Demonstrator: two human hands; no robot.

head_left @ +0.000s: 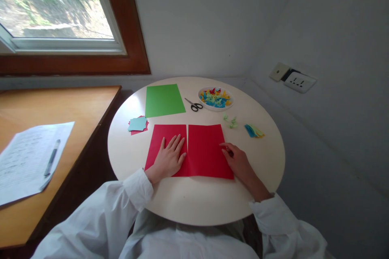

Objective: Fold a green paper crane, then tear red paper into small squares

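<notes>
Red paper [206, 149] lies flat on the round white worktop [194, 202], directly in front of the person; two halves side by side, narrow gap between them at the far end, closing toward the near edge; one sheet or two, cannot tell. Spread's long axis runs left to right. Left grip [170, 158]: bare hand, open flat, fingers pointing away, palm down on left half, nothing pinched. Right grip [239, 164]: fingers curled, thumb and index close together at the right edge, tips over the paper; cannot tell if they pinch it. Right half lies to the left of right grip, which is nearer its outer edge; left grip is nearer the gap, thumb almost at it. Green sheet [165, 101] and scissors [195, 106] beyond the red, both out of either grip
</notes>
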